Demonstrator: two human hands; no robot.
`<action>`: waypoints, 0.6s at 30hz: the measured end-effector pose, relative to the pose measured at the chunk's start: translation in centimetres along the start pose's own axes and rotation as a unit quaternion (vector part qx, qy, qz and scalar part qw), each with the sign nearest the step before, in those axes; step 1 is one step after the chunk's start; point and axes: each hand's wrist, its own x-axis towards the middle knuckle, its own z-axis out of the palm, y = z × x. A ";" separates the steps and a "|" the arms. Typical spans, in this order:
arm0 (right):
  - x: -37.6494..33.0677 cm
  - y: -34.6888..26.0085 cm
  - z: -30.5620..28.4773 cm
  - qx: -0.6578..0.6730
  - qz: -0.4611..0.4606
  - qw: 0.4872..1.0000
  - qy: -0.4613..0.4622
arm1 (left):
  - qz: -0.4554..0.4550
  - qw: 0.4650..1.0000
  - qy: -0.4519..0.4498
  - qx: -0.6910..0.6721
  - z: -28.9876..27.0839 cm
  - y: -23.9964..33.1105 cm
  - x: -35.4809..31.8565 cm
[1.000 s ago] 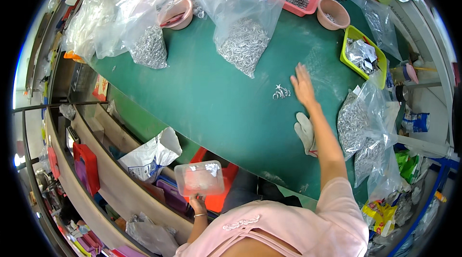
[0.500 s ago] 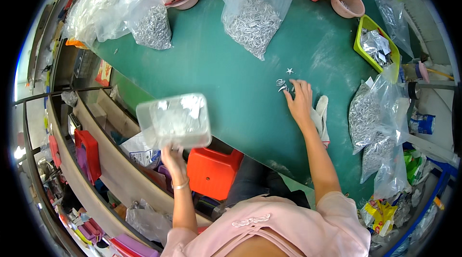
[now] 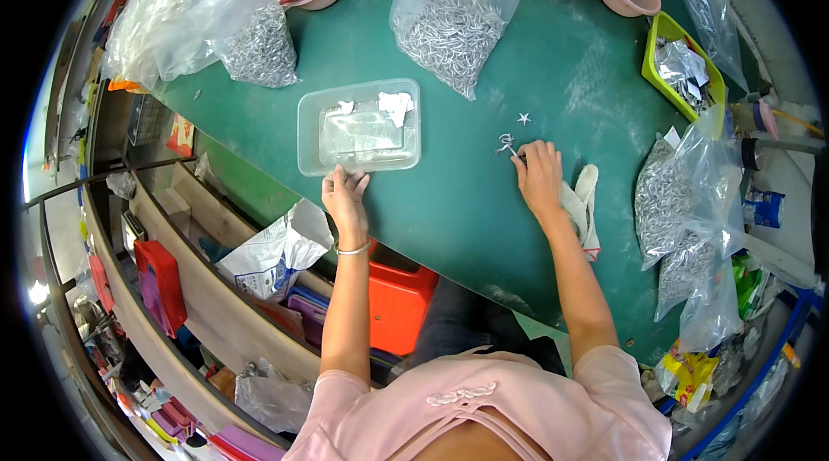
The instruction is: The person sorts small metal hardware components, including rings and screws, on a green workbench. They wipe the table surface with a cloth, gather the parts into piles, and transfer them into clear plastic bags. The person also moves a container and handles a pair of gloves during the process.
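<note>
A clear plastic container (image 3: 311, 137) with white scraps inside sits at the table's left edge. My left hand (image 3: 347, 206) is at its near rim, fingers curled against it. My right hand (image 3: 540, 176) rests on the table, thumb and fingertips closed around a small silvery metal piece mostly hidden by them. Just beyond those fingertips lie a few small curved metal pieces (image 3: 505, 144). A silvery star-shaped piece (image 3: 523, 119) lies a little farther off. Beside my right wrist is a white work glove (image 3: 585, 206).
Clear bags of silvery metal parts stand at the far side, one bag (image 3: 453, 34) in the middle. More bags (image 3: 665, 202) are at the right edge, near a yellow-green basket (image 3: 654, 64). A red stool (image 3: 401, 306) and shelving (image 3: 216, 280) are at the near left.
My left hand has moved forward and right, bringing the container over the table. My right hand stays by the metal pieces, its fingertips drawn closer together.
</note>
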 end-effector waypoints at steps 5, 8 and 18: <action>-0.8 1.2 0.0 -0.001 0.015 1.000 0.010 | 0.160 0.969 0.124 0.140 2.3 -1.3 -3.7; -1.5 1.5 -1.0 0.076 0.098 0.992 -0.001 | 0.264 0.933 0.012 0.243 4.0 -3.1 -8.3; -0.1 0.1 -0.1 -0.040 0.075 0.996 -0.035 | 0.361 0.748 -0.281 0.481 13.4 -8.7 -7.1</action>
